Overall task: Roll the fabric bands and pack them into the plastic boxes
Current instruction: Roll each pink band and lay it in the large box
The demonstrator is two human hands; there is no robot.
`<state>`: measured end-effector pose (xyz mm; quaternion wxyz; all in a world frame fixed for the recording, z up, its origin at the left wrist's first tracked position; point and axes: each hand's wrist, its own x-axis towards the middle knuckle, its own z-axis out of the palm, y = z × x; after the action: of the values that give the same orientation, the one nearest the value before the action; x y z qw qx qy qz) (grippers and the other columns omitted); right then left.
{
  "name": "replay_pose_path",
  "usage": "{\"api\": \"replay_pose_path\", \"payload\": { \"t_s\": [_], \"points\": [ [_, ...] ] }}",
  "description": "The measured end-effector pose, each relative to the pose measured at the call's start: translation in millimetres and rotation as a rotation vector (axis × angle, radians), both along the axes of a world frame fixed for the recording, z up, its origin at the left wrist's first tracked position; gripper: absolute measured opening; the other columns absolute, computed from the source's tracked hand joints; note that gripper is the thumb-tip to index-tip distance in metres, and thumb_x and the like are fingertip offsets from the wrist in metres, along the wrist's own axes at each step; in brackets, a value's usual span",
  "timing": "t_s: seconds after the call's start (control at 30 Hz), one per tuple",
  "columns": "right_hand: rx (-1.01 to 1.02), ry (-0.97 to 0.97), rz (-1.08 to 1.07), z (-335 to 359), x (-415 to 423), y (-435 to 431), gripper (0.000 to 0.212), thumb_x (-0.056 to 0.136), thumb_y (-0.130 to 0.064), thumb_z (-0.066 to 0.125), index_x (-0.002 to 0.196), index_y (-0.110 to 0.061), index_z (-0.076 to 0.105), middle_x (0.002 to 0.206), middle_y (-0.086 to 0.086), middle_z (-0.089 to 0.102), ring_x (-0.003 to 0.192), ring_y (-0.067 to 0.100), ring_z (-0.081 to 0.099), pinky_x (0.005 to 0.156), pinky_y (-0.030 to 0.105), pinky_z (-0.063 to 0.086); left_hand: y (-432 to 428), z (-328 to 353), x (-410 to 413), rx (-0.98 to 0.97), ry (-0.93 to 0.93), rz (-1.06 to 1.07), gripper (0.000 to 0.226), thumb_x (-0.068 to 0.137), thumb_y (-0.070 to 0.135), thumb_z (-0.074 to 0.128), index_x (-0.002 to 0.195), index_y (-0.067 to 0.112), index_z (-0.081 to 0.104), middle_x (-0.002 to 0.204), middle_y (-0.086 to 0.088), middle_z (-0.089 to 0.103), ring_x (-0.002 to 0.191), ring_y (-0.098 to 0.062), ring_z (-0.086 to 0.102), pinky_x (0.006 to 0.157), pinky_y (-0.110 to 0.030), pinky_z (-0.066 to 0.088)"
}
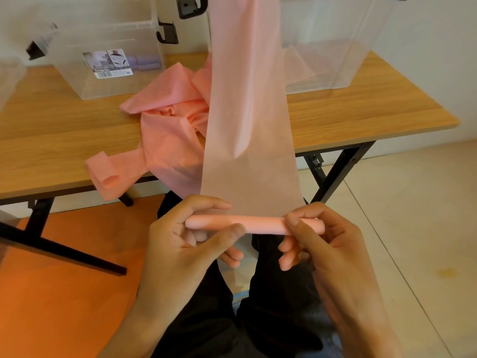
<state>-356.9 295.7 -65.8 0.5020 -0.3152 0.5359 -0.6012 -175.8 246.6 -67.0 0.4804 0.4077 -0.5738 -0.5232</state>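
A long pink fabric band (247, 104) hangs from above the frame down to my hands, its lower end wound into a thin roll (260, 224) held level over my lap. My left hand (188, 239) pinches the roll's left end between thumb and fingers. My right hand (317, 236) grips its right end. A heap of loose pink bands (170, 120) lies on the wooden table (64, 130), one looped end drooping over the front edge. Two clear plastic boxes stand at the back: one on the left (108, 55) and one on the right (333, 42), partly behind the hanging band.
The table has black folding legs (335, 171) on both sides. An orange mat (67, 293) covers the floor to the left, pale tiles (413, 228) lie to the right. My legs in dark trousers (271, 306) are under my hands.
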Motion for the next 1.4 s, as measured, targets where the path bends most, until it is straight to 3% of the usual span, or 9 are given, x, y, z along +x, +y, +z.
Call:
{"api": "replay_pose_path", "payload": {
  "t_s": [0.1,0.3,0.4,0.53,0.73,0.93,1.13,1.27,1.4],
  "points": [
    [0.012,0.038,-0.030,-1.2,-0.2,0.5,0.031,0.076,-0.031,0.069,0.087,-0.003,0.070,0.062,0.023,0.066,0.043,0.028,0.060,0.046,0.024,0.051,0.4,-0.4,-0.6,-0.028,-0.029,0.002,0.023,0.075,0.012,0.076,0.097,0.008,0.072,0.081,-0.008,0.076,0.063,-0.028,0.075,0.056,-0.032,0.061],
    [-0.033,0.087,0.025,-0.1,0.1,0.5,0.026,0.071,-0.027,0.075,0.096,-0.019,0.073,0.080,0.015,0.070,0.050,0.034,0.066,0.052,0.036,0.059,1.1,-2.1,-3.8,-0.096,-0.059,0.036,0.013,0.078,0.015,0.074,0.087,0.007,0.071,0.071,-0.003,0.074,0.057,-0.024,0.073,0.052,-0.032,0.060],
    [-0.042,0.050,0.049,0.5,-1.1,0.3,0.018,0.071,-0.025,0.076,0.085,-0.013,0.074,0.078,0.017,0.070,0.048,0.031,0.064,0.050,0.031,0.056,2.1,0.3,-3.6,-0.028,-0.010,0.043,0.023,0.078,0.022,0.077,0.098,0.013,0.069,0.067,-0.010,0.073,0.052,-0.027,0.071,0.053,-0.030,0.059],
    [0.004,-0.003,0.014,-1.5,-2.8,0.0,0.029,0.069,-0.029,0.076,0.075,-0.001,0.068,0.068,0.026,0.067,0.042,0.028,0.059,0.046,0.026,0.051,1.0,0.8,-1.5,-0.042,0.010,-0.015,0.024,0.077,0.018,0.081,0.100,0.017,0.072,0.074,-0.010,0.074,0.054,-0.028,0.071,0.054,-0.029,0.059],
    [-0.043,0.014,0.028,-0.9,-1.8,0.0,0.028,0.067,-0.028,0.077,0.092,-0.015,0.074,0.075,0.020,0.067,0.046,0.031,0.061,0.048,0.031,0.054,0.8,0.0,-2.0,-0.083,-0.023,-0.025,0.009,0.080,0.007,0.071,0.088,0.002,0.070,0.073,-0.005,0.076,0.051,-0.025,0.070,0.050,-0.029,0.058],
    [-0.028,-0.035,0.024,-4.1,-6.0,-0.4,0.024,0.069,-0.028,0.078,0.076,-0.005,0.071,0.065,0.025,0.065,0.043,0.027,0.060,0.046,0.025,0.051,-2.6,-0.2,-0.3,-0.048,0.000,-0.006,0.015,0.080,0.020,0.081,0.092,0.015,0.073,0.079,-0.008,0.075,0.058,-0.028,0.073,0.053,-0.029,0.059],
    [-0.043,0.015,0.023,-1.3,-4.4,-0.2,0.028,0.068,-0.027,0.077,0.094,-0.016,0.074,0.079,0.023,0.069,0.049,0.031,0.064,0.049,0.033,0.057,-2.0,-1.5,-2.8,-0.069,-0.023,0.042,0.009,0.076,0.020,0.075,0.085,0.017,0.072,0.074,-0.004,0.074,0.053,-0.026,0.071,0.051,-0.031,0.058],
    [-0.040,0.014,0.033,-2.6,-5.0,-0.3,0.023,0.072,-0.027,0.075,0.084,-0.008,0.071,0.069,0.025,0.067,0.048,0.030,0.064,0.049,0.031,0.056,-1.3,0.7,-1.3,-0.059,-0.001,-0.052,0.019,0.078,0.019,0.077,0.096,0.018,0.072,0.078,-0.007,0.077,0.056,-0.026,0.072,0.054,-0.028,0.058],
    [-0.034,0.058,0.026,-4.9,-7.7,0.3,0.028,0.073,-0.037,0.074,0.079,-0.010,0.069,0.065,0.021,0.066,0.046,0.028,0.062,0.050,0.028,0.054,-1.1,-0.2,-0.8,-0.071,-0.017,-0.100,0.013,0.081,0.012,0.073,0.094,0.014,0.073,0.079,-0.005,0.078,0.057,-0.025,0.072,0.054,-0.028,0.059]
  ]
}}
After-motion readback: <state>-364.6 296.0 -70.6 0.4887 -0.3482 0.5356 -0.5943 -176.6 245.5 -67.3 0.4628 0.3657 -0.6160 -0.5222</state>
